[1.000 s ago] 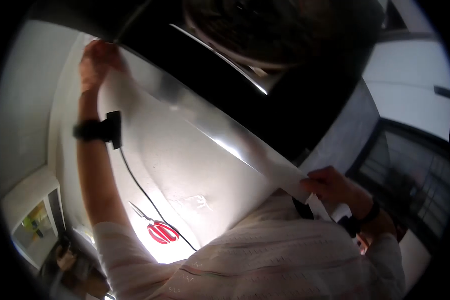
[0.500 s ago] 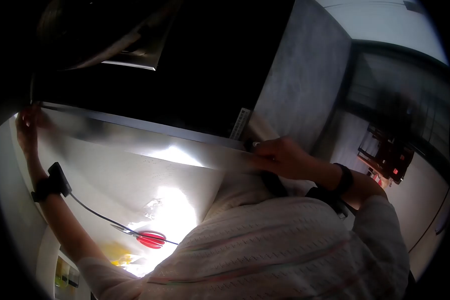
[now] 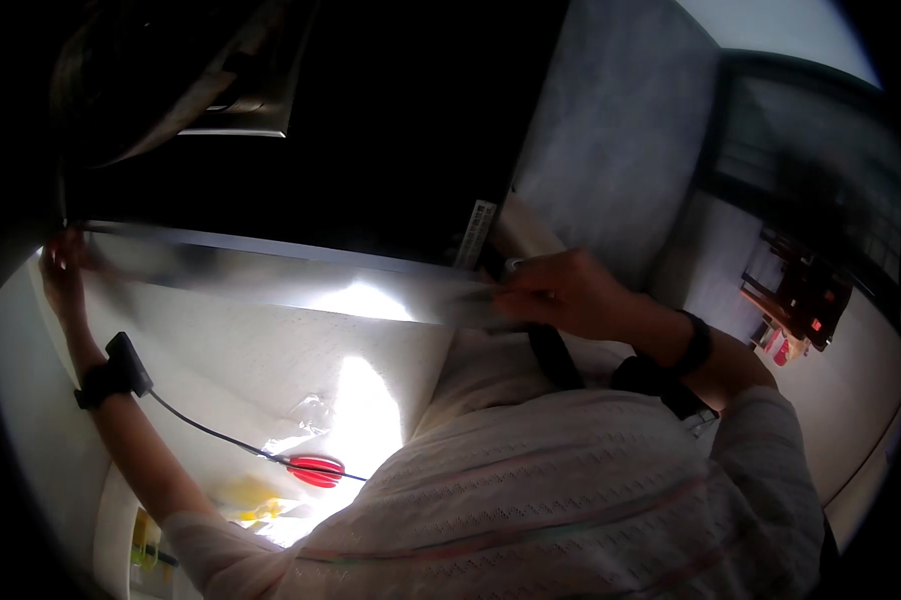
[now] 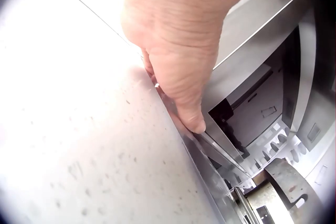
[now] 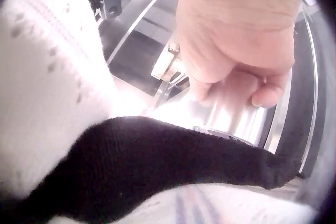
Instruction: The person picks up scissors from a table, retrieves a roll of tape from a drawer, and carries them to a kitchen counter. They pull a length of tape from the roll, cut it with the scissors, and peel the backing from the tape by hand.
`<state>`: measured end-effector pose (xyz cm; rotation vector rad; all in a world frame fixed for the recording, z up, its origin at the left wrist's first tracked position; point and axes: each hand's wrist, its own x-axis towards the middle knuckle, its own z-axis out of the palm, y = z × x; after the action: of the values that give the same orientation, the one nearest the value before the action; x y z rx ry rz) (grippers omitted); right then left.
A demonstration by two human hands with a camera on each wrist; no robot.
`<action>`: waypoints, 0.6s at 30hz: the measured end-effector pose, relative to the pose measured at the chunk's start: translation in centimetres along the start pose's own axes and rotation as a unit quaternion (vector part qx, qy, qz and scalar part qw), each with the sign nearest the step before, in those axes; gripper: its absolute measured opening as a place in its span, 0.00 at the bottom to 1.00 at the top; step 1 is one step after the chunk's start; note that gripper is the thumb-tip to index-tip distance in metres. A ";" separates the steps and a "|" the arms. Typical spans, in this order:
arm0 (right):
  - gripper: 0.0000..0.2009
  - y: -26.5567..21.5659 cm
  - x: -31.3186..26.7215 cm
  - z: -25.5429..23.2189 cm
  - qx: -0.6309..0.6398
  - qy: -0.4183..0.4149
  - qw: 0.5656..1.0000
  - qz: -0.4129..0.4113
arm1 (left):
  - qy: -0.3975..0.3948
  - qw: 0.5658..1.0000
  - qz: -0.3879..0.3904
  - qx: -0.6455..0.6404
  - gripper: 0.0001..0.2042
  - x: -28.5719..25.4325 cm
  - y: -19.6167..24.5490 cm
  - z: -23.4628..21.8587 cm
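Note:
A long, glossy see-through strip [image 3: 270, 280] runs along the front edge of a black hob [image 3: 400, 130]. At its far left end is my left hand [image 3: 65, 270]; in the left wrist view its thumb [image 4: 191, 116] presses along the strip's edge with a fingertip behind. My right hand [image 3: 575, 290] pinches the other end, near a barcode label [image 3: 477, 235] on the hob. Seen from the right wrist, thumb and finger grip the shiny film [image 5: 236, 106]. Red-handled scissors [image 3: 315, 471] lie on the white counter [image 3: 200, 350] below the strip.
A dark pan [image 3: 120, 100] sits on the hob at upper left. Crumpled clear plastic [image 3: 303, 425] and a yellow item [image 3: 260, 507] lie around the scissors. A black cable [image 3: 210, 433] crosses from the left wrist camera. A grey wall panel [image 3: 610, 130] stands right of the hob.
The head view has swung, so the strip now looks nearly level instead of steeply slanted. Both hands keep hold of its ends. The strip's top edge now lines up with the hob's front edge.

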<state>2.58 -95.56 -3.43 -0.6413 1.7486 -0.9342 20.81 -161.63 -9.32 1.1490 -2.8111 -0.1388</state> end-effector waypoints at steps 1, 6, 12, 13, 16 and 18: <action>0.09 0.2 0.1 0.0 0.002 0.000 1.000 -0.002 | 0.022 1.000 0.006 -0.002 0.22 0.0 -0.1 0.2; 0.10 0.9 0.6 -0.1 0.050 0.010 0.999 -0.014 | 0.002 0.997 -0.010 -0.076 0.22 0.2 -0.6 1.0; 0.11 2.5 1.6 0.4 0.048 -0.026 0.996 0.068 | 0.035 0.998 -0.018 0.044 0.32 -1.7 4.9 -0.9; 0.11 2.4 1.7 0.3 0.050 -0.029 0.996 0.065 | 0.043 0.998 -0.012 0.044 0.32 -1.8 4.8 -0.9; 0.12 1.5 1.6 0.1 0.075 -0.045 0.993 0.077 | 0.051 0.997 -0.003 0.056 0.32 -1.6 4.5 -0.8; 0.12 1.2 1.3 0.1 0.076 -0.048 0.992 0.091 | 0.050 0.997 -0.004 0.064 0.32 -1.4 3.3 -0.6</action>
<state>2.19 -95.86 -5.14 -0.4129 1.6038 -0.8852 19.59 -158.38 -8.44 1.1568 -2.7616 0.0971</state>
